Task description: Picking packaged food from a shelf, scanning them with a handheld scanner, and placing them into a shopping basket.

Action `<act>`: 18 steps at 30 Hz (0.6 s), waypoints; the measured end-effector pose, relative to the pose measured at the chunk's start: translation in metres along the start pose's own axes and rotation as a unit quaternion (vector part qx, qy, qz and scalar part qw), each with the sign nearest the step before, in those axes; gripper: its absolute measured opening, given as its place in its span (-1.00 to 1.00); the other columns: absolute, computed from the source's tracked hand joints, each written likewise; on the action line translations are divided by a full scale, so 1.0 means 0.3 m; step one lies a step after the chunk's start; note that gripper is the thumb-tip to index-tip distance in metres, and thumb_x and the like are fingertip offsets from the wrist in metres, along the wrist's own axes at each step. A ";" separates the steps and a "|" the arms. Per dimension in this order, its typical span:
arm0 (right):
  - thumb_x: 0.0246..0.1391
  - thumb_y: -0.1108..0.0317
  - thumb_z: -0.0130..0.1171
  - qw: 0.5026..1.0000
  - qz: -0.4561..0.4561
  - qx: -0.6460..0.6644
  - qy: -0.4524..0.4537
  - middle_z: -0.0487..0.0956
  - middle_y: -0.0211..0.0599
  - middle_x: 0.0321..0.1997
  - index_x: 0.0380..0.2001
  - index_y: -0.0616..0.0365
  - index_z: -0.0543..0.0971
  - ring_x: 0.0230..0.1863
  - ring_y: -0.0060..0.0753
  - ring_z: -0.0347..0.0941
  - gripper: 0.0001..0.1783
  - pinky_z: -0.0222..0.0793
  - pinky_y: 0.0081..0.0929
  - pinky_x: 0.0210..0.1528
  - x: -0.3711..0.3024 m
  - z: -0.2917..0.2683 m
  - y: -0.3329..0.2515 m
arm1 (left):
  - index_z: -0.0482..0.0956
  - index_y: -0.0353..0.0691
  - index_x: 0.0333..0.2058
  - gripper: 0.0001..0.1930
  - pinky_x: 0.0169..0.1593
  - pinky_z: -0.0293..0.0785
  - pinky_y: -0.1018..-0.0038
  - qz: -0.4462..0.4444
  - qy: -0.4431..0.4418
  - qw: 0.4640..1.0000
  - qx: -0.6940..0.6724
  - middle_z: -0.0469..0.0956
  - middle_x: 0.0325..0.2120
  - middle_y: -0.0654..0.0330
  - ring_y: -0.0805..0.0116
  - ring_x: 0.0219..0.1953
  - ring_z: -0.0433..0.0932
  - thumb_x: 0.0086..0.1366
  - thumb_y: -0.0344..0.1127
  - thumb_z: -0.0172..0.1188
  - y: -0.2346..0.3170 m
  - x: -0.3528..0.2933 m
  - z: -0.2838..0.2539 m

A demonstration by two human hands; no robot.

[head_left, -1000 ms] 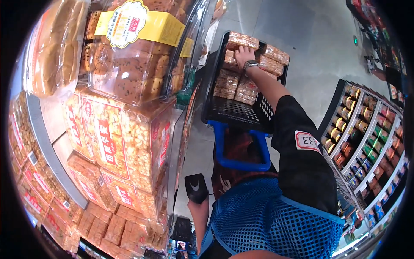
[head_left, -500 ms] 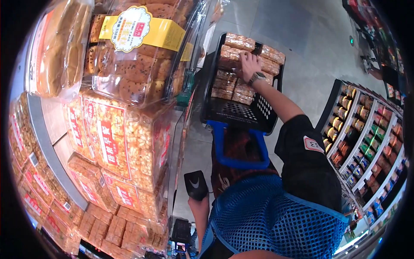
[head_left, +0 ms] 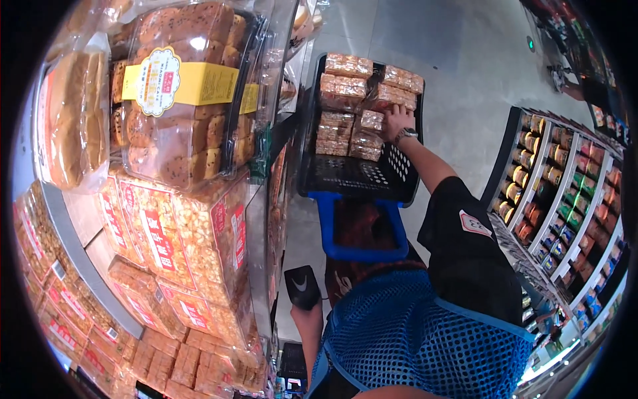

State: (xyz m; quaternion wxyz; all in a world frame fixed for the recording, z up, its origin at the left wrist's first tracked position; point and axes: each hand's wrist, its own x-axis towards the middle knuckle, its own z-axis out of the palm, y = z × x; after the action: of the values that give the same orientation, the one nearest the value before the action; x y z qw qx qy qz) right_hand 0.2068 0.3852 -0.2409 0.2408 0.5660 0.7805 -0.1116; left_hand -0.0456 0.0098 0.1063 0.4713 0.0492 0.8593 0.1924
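My right hand (head_left: 399, 120), with a watch on its wrist, reaches into the black shopping basket (head_left: 354, 171). Its fingers bend down at the edge of a clear-wrapped snack-cake pack (head_left: 372, 121) on the front right stack; part of the grip is hidden. Beside it stand the front left stack (head_left: 333, 133), the rear left packs (head_left: 343, 85) and the rear right packs (head_left: 402, 78), all in shiny wrap. Low at left, a bare limb (head_left: 308, 332), seemingly my left arm, ends at a black thing (head_left: 302, 287) with a pale curved mark. No left fingers show.
A blue handle (head_left: 365, 254) sits at the basket's near side. Bread packs (head_left: 183, 100) and large bags of puffed cakes (head_left: 183, 229) crowd the left shelf. A slanted goods rack (head_left: 558, 193) stands at right. Grey floor (head_left: 458, 80) lies between them.
My right hand has shifted right and nearer, from the middle of the packs to the right side of the basket. The front right stack's top pack now shows. The view has turned slightly.
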 end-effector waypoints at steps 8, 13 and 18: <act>-0.21 -0.09 0.41 0.997 0.034 0.066 0.018 0.43 -0.27 0.14 0.09 -0.07 0.47 0.19 -0.05 0.33 -0.24 0.23 0.05 0.14 -0.015 -0.036 0.104 | 0.55 -0.40 0.00 -0.54 0.04 0.45 0.41 -0.003 0.011 1.000 -0.006 0.65 -0.16 0.07 0.34 -0.11 0.59 0.16 -0.29 0.39 0.007 -0.007 0.012; -0.11 -0.03 0.35 0.982 0.050 0.141 0.114 0.42 -0.25 0.20 0.18 -0.08 0.40 0.24 -0.05 0.33 -0.24 0.28 -0.04 0.21 0.092 -0.093 0.197 | 0.55 -0.39 -0.01 -0.55 0.02 0.45 0.42 -0.004 -0.004 1.000 0.011 0.65 -0.16 0.07 0.34 -0.13 0.59 0.17 -0.27 0.38 -0.010 -0.008 0.032; -0.03 0.18 0.27 0.995 -0.027 0.072 0.069 0.41 -0.17 0.18 0.22 -0.01 0.34 0.25 0.03 0.28 -0.30 0.29 -0.07 0.24 0.156 -0.105 0.178 | 0.57 -0.38 -0.05 -0.58 -0.04 0.47 0.41 0.004 0.001 1.000 0.013 0.66 -0.22 0.10 0.35 -0.19 0.59 0.18 -0.26 0.38 0.000 0.001 0.059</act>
State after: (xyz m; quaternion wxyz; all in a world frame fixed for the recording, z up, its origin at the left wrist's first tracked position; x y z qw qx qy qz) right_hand 0.2375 0.4561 -0.2320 0.1416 0.5673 0.8001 -0.1343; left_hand -0.0311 0.0150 0.0975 0.4686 0.0588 0.8622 0.1832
